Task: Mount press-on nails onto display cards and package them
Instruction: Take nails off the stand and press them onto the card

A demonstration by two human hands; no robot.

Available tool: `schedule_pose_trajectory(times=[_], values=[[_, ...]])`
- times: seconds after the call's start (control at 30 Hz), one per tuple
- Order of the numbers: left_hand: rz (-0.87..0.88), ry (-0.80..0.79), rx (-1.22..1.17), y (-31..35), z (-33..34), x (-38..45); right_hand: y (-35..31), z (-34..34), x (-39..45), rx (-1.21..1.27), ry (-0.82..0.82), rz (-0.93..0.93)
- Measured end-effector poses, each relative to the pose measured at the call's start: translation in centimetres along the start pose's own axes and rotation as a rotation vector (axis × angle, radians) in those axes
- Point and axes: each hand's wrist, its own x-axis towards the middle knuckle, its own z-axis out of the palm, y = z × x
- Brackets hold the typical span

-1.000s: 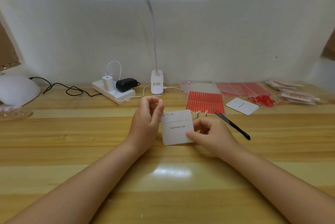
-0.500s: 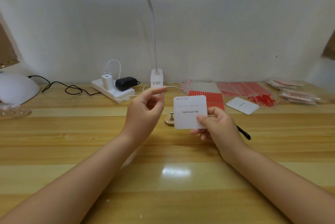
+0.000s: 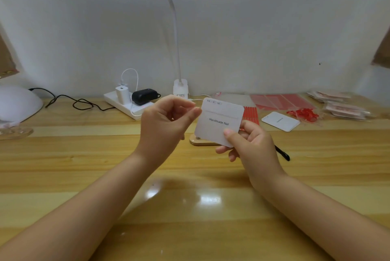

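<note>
White display card (image 3: 219,122) printed "Handmade Nail" held raised above desk (image 3: 84,176), pinched at lower corner by right hand (image 3: 251,144), thumb on front. Left hand (image 3: 166,125) beside card's left edge, thumb and forefinger nearly closed; cannot tell if anything between them. Wooden stand (image 3: 200,142) on desk behind card. Step, judged: mounting 1 nail on card. Next needs steady card, precise placement.

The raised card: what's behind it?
Behind the raised card, a wooden stand's edge and red strips peek out. The card and right hand cover the rest.
</note>
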Motion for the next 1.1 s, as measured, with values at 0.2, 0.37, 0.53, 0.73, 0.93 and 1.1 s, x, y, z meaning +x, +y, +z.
schedule_pose_trajectory(times=[0.2,0.37,0.53,0.73,0.93,1.1], values=[[-0.033,-0.019,0.006,0.02,0.2,-0.19,0.22,-0.28,0.16,0.009,-0.006,0.006],[-0.085,-0.051,-0.006,0.18,0.74,-0.31,0.43,-0.42,0.15,-0.007,-0.014,0.003],[-0.336,0.021,-0.206,0.17,0.72,0.0,0.35,-0.52,0.17,-0.027,-0.028,-0.023],[-0.375,0.0,-0.223,0.08,0.94,0.14,0.25,-0.56,0.17,-0.031,-0.042,-0.049],[-0.328,0.019,-0.158,-0.04,0.6,0.16,0.11,-0.59,0.18,-0.027,-0.047,-0.05],[-0.25,-0.005,-0.13,0.18,0.48,0.2,-0.06,-0.73,0.24,-0.021,-0.043,-0.052]])
